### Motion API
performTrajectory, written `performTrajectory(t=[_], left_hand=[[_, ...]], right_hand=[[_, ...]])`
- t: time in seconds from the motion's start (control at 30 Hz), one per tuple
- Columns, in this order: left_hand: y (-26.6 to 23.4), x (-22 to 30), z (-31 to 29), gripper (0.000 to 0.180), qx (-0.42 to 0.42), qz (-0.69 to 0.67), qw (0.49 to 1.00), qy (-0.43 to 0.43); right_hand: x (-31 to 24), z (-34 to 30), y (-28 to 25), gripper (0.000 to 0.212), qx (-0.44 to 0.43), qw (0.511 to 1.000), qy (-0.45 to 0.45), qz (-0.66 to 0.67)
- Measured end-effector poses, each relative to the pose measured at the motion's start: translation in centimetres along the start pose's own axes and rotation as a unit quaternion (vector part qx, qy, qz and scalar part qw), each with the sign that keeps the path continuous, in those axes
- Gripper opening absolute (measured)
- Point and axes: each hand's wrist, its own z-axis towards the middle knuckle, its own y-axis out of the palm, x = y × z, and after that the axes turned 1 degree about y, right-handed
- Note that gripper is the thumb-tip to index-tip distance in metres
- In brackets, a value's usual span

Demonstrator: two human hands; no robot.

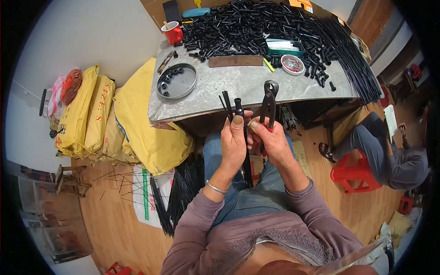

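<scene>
My left hand (233,145) is closed around a few thin black rods (226,101) and a black tubular piece with a flared top (238,106), with the thumb pressed on that piece. More black length hangs below the hand toward my lap. My right hand (276,143) grips a pair of pincers (268,101) with dark jaws and red on the handles, jaws pointing up. The two hands are close together in front of the table edge, and the right thumb and fingertips come near the black piece. What lies between those fingertips is too small to make out.
Black tubular pieces (238,27) are heaped across the grey table (220,87). On it stand a round metal tray (195,85), a red mug (173,34), a green box (286,52) and a bowl (293,65). Yellow sacks (142,114) lie left. Another person (380,149) sits at right.
</scene>
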Motion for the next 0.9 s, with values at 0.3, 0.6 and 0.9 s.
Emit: performTrajectory(t=[0.3, 0.6, 0.9], left_hand=[[0.0, 0.4, -0.4, 0.064, -0.029, 0.03, 0.999, -0.01], [-1.7, 0.2, 0.4, 0.065, -0.05, -0.083, 0.993, -0.062], [-2.1, -0.1, 0.8, 0.072, -0.075, -0.109, 0.986, -0.099]], right_hand=[[-0.5, 0.0, -0.1, 0.019, -0.011, 0.999, -0.047, 0.001], [-3.8, -1.6, -0.9, 0.024, -0.061, 0.978, -0.026, -0.199], [-3.8, -5.6, -3.8, 0.04, -0.223, 0.937, 0.258, -0.077]])
